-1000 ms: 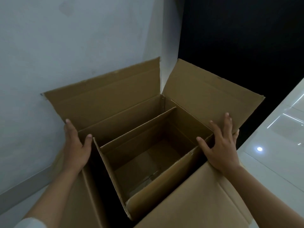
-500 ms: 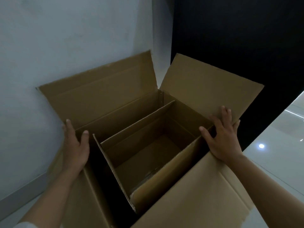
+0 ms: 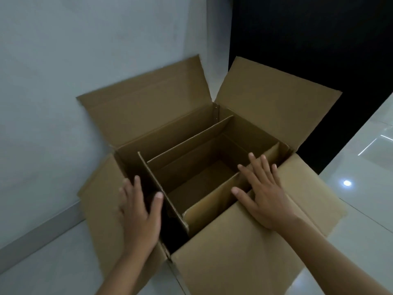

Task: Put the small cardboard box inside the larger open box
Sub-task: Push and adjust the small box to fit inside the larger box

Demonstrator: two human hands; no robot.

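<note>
The larger open box stands on the floor against the wall, all its flaps spread outward. The small cardboard box sits down inside it, open-topped and empty, with its own flaps standing up. A dark gap runs along the small box's left side. My left hand hovers over that gap at the left rim, fingers apart, holding nothing. My right hand lies flat with spread fingers over the right rim and the near flap, its fingertips above the small box's right edge.
A pale wall rises behind and to the left, with a grey skirting strip at its foot. A black opening lies behind on the right. Glossy white floor tiles spread to the right.
Both hands have come off the outer rim and moved inward and toward me, over the box's mouth. The view has pulled back and shifted.
</note>
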